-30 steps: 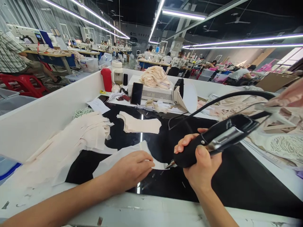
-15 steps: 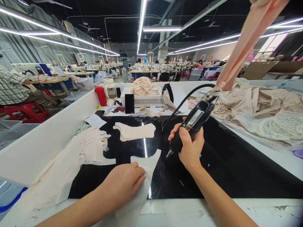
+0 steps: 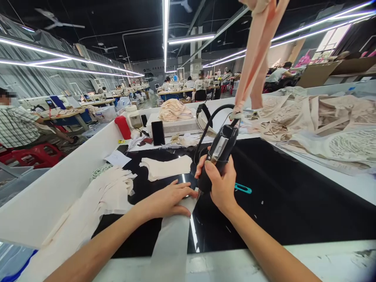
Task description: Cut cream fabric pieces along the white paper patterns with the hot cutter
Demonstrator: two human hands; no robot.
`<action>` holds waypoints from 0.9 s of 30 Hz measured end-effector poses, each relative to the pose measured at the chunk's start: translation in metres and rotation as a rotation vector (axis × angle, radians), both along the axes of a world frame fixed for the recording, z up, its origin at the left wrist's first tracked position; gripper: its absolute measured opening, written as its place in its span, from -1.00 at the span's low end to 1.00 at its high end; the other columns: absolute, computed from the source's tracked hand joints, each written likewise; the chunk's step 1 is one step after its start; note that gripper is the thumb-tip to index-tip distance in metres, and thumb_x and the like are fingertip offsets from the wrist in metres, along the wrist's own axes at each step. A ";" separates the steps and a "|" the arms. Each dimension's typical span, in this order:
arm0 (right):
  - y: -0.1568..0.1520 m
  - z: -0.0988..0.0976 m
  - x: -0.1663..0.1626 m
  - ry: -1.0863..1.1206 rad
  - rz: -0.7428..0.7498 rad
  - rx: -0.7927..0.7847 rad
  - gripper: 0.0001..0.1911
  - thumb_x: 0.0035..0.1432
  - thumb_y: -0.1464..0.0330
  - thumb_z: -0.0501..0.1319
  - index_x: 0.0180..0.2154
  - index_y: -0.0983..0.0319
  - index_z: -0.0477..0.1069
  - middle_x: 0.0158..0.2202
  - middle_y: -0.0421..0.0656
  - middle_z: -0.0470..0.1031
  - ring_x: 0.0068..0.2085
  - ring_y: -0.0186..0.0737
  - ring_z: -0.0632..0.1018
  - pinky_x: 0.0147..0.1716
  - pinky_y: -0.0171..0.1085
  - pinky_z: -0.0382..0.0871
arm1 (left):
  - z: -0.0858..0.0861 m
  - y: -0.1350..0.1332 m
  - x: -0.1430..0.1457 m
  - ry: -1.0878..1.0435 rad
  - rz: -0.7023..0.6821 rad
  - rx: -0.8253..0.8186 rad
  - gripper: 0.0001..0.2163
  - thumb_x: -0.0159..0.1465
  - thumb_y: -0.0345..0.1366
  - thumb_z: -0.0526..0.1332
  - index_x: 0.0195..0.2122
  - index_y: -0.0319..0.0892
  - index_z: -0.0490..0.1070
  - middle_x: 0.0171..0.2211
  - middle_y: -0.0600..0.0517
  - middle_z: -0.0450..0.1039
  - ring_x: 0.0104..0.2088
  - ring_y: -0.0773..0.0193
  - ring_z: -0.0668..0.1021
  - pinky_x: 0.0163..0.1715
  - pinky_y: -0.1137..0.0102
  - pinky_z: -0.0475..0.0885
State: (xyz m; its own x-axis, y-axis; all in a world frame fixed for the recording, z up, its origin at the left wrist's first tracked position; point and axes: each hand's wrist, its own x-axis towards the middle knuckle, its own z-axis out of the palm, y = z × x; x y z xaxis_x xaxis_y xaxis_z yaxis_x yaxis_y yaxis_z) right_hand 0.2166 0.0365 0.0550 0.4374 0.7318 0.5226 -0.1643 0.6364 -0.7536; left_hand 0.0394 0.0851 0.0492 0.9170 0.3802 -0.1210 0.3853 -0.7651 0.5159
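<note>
My left hand (image 3: 172, 199) lies open, fingers stretched out, pressing a thin white fabric piece (image 3: 173, 239) flat on the black work surface (image 3: 276, 196). Wrapped round a black corded handheld cutter (image 3: 219, 150), my right hand (image 3: 221, 180) is closed. The cutter's narrow metal tip points down at the fabric's edge beside my left fingertips; whether it touches cannot be made out. A black cable and a pale pink cloth strap (image 3: 255, 58) run up from its top end. Close behind my right hand lies a small turquoise tool (image 3: 243, 188), partly hidden.
A small stack of cut cream fabric pieces (image 3: 166, 167) lies ahead, and a larger pile (image 3: 102, 196) sits left. At the back stand a phone (image 3: 158, 133), a white vented box (image 3: 182, 127) and a red container (image 3: 122, 127). Beige garments (image 3: 329, 113) heap up right. Other people sew beyond.
My left hand has slid forward and right, its fingers now spread near the fabric's tip. My right hand has brought the cutter left to the fabric edge. The turquoise tool shows more.
</note>
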 end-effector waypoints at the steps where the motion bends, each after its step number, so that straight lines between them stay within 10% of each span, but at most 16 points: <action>1: 0.000 0.000 -0.001 -0.002 0.004 0.002 -0.70 0.20 0.18 0.39 -0.22 0.11 0.31 -0.41 -0.33 0.50 -0.50 -0.35 0.50 -0.48 -0.30 0.48 | 0.000 0.001 0.000 0.010 0.001 -0.013 -0.57 0.34 -0.19 0.42 0.18 -0.03 0.36 0.31 -0.07 0.39 0.47 -0.05 0.19 0.45 -0.20 -0.08; 27: -0.008 0.001 -0.013 0.023 0.076 0.006 -0.74 0.22 0.25 0.37 -0.19 0.11 0.31 -0.40 -0.33 0.50 -0.52 -0.35 0.50 -0.51 -0.33 0.51 | 0.000 0.007 -0.006 -0.023 -0.032 0.001 -0.68 0.34 -0.08 0.40 0.06 0.02 0.45 0.27 -0.01 0.42 0.47 -0.07 0.20 0.41 -0.34 -0.19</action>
State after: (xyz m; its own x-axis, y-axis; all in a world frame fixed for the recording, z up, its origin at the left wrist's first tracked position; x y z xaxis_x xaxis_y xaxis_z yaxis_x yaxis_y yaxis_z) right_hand 0.2041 0.0290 0.0558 0.3930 0.7602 0.5173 -0.2292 0.6258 -0.7456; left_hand 0.0337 0.0923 0.0488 0.9312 0.3506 -0.0998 0.3488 -0.7774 0.5234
